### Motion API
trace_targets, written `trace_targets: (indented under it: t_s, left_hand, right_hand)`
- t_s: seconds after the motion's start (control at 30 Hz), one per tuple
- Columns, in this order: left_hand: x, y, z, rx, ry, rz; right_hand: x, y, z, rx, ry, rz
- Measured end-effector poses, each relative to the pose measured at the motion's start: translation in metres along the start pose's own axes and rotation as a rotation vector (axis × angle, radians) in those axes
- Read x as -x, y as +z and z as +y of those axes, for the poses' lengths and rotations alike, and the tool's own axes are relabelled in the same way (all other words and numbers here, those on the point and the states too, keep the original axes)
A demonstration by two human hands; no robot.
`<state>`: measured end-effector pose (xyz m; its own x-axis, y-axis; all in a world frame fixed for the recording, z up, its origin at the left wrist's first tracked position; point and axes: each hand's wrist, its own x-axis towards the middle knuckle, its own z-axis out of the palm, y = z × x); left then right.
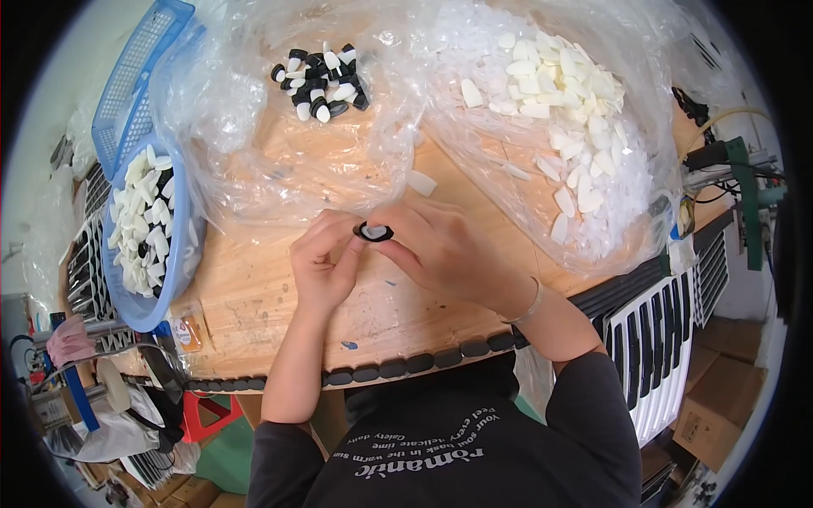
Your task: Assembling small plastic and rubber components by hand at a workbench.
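Observation:
Over the middle of the wooden table [254, 322], a small black ring-shaped part with a white inside [375, 231] is pinched between my two hands. My left hand [324, 258] closes its fingertips on the part's left edge. From the other side, the thumb and fingers of my right hand [440, 245] grip it. Just beyond my right hand lies a single white oval piece [422, 183]. A small pile of black-and-white parts [322, 82] rests on clear plastic film farther back.
A blue basket [179, 279] of white and black pieces stands at the left, beside another blue basket [127, 102]. At the right, a clear plastic bag [483, 152] holds many white oval pieces [563, 80]. Dark padding [419, 362] lines the table's front edge.

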<state>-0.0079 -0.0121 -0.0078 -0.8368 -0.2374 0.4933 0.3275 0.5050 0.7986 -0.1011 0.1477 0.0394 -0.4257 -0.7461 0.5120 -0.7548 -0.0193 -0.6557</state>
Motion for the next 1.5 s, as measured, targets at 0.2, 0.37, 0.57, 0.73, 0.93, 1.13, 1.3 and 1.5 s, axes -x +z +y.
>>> trace_targets:
  t_s: [0.2, 0.37, 0.57, 0.73, 0.93, 1.13, 1.3, 1.5]
  left_hand:
    - [0.009, 0.010, 0.001, 0.372, -0.291, 0.097]
    - [-0.002, 0.014, 0.013, -0.233, 0.208, 0.166]
    - [-0.002, 0.008, 0.008, -0.336, 0.338, 0.162]
    - [0.004, 0.011, 0.009, -0.198, 0.195, 0.185]
    - [0.004, 0.009, 0.010, 0.105, -0.072, 0.249]
    - [0.001, 0.008, 0.017, 0.180, -0.067, 0.216]
    - [0.005, 0.005, 0.009, 0.020, 0.006, 0.086]
    - [0.004, 0.004, 0.010, 0.041, 0.008, 0.142]
  right_hand:
    - [0.001, 0.009, 0.004, -0.024, 0.002, 0.132]
    - [0.003, 0.015, 0.006, -0.052, 0.113, 0.130]
    - [0.003, 0.017, 0.004, -0.015, 0.112, 0.110]
    - [-0.001, -0.001, 0.007, -0.207, 0.140, 0.048]
    - [0.012, -0.118, 0.053, 0.136, 0.496, 0.283]
    - [0.060, -0.155, 0.110, 0.710, 0.541, -0.062]
    - [0.062, -0.142, 0.123, 0.903, 0.524, -0.213]
    - [0.062, -0.143, 0.125, 0.982, 0.599, -0.287]
